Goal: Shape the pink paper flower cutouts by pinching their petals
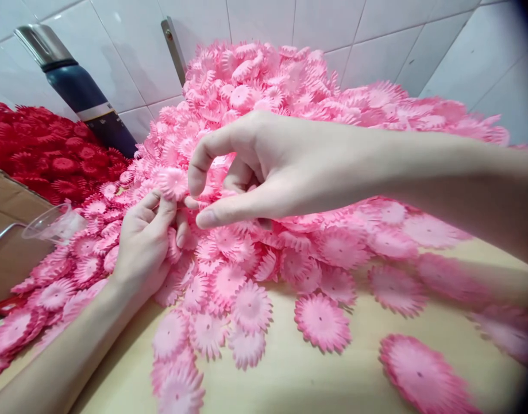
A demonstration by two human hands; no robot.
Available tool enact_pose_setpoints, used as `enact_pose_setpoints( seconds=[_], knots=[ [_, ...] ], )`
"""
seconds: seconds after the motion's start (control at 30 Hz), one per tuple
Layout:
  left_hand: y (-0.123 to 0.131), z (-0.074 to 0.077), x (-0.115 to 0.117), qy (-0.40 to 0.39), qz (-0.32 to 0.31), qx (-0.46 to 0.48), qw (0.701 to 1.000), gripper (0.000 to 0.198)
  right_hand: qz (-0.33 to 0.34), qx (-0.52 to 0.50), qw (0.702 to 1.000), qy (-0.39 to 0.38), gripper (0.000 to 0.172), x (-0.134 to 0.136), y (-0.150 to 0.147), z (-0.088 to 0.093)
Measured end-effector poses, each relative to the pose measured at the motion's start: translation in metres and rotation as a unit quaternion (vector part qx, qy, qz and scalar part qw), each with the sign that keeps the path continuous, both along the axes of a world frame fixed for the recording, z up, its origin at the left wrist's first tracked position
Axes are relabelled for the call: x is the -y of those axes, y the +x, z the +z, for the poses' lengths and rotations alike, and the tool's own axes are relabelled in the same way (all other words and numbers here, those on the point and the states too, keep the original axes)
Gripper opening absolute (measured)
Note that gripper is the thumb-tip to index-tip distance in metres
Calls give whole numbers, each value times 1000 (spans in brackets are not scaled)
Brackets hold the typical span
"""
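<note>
My left hand (147, 236) is closed, pinching a pink paper-like flower disc (173, 183) with a fringed edge between thumb and fingers. The disc stands upright above the fingertips. To its right, my right hand (264, 167) hangs over the heap with index finger and thumb curved apart. Nothing shows between those two fingertips; its other fingers are bent under and partly hidden. Behind and below both hands lies a large pile of pink flower discs (281, 86), many with a small centre hole.
Red flower discs (52, 149) are heaped at the left. A dark blue bottle (85, 95) with a steel cap leans by the tiled wall (264, 23). A clear plastic cup (52, 225) and a cardboard box (9, 230) sit left. Loose discs lie across the wooden table (289, 379).
</note>
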State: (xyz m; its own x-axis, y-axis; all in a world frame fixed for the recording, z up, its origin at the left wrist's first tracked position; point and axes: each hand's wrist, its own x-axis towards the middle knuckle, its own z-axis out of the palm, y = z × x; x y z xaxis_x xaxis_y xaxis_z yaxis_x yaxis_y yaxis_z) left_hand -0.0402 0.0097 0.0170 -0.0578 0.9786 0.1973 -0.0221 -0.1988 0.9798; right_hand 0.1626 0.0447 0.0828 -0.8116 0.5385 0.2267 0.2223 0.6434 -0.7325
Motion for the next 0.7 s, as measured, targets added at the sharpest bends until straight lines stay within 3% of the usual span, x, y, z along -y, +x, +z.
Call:
enact_pose_setpoints(
  seconds=[0.1,0.33,0.43,0.57,0.7],
  knots=[
    [0,1,0,-12,0,7,1000,18,14,-14,999,44,2,1,-1,3],
    [5,6,5,-33,52,-42,997,23,-21,-35,998,48,4,0,0,2],
    [4,8,5,-44,29,-10,999,23,-25,-41,997,57,7,-1,0,2],
    [4,10,4,-55,7,43,998,36,-27,-46,995,83,11,-2,0,2],
    [6,9,6,-52,7,-4,999,18,-59,-18,993,101,7,-3,1,0]
  ],
)
